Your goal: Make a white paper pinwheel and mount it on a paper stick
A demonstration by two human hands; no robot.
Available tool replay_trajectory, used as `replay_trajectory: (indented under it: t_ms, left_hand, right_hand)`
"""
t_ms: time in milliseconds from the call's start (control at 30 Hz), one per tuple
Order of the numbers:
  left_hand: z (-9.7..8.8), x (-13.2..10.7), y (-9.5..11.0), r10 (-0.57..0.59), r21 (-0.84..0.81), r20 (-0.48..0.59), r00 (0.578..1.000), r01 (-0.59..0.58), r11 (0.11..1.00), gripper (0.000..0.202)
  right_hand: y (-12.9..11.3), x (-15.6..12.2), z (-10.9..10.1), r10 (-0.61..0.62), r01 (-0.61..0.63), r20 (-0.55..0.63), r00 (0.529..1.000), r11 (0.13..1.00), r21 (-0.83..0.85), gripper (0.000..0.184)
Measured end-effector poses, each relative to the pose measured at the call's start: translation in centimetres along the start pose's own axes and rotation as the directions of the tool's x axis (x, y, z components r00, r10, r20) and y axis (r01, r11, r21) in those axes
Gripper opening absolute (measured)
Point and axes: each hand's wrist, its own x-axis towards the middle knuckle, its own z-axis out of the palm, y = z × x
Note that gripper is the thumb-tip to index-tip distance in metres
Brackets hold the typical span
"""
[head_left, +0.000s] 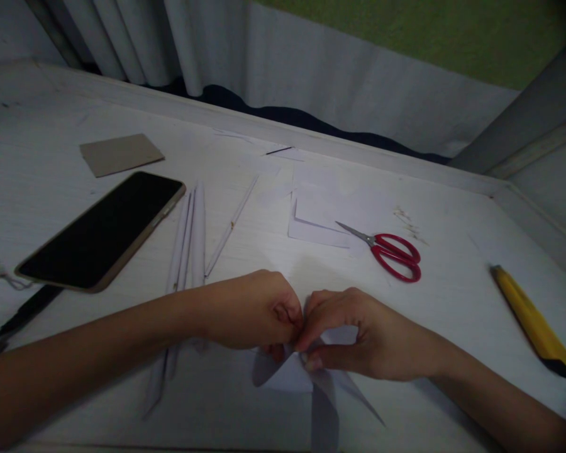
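My left hand and my right hand meet near the front of the white table. Both are closed on a white piece of paper, pinching it where their fingertips come together. Folded or curved flaps of the paper hang below the fingers, and one long strip runs down towards the table's front edge. The exact fold between the fingertips is hidden. Under my left forearm lie several rolled white paper tubes, partly covered by the arm.
Red-handled scissors lie beyond my right hand, beside flat white sheets. A yellow utility knife rests far right. To the left are a phone, a brown card and a thin paper stick. A raised ledge borders the back.
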Motion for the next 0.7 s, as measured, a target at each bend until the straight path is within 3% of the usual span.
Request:
replay_trajectory:
  t_ms: [200, 467, 567, 700]
  left_hand:
    - [0.0, 0.1, 0.1, 0.015, 0.034, -0.022, 1.000, -0.015, 0.999, 0.019]
    - [-0.2, 0.0, -0.1, -0.015, -0.064, 0.027, 1.000, 0.017, 0.998, 0.015]
    - [-0.6, -0.3, 0.1, -0.025, -0.100, -0.001, 1.000, 0.025, 0.995, 0.014]
    - [-1.4, -1.0, 0.7, 0.000, -0.157, -0.070, 0.998, -0.011, 0.988, 0.013]
  right_hand:
    - [-0.1, 0.0, 0.1, 0.012, -0.012, -0.012, 1.000, 1.000, 0.013, 0.015]
    - [0.2, -0.2, -0.2, -0.024, 0.024, -0.005, 1.000, 0.999, 0.046, 0.016]
    - [0.1, -0.2, -0.2, -0.047, 0.050, -0.085, 0.995, 0.998, 0.032, 0.015]
    - [0.1, -0.4, -0.2, -0.073, 0.080, -0.281, 0.957, 0.997, 0.014, 0.015]
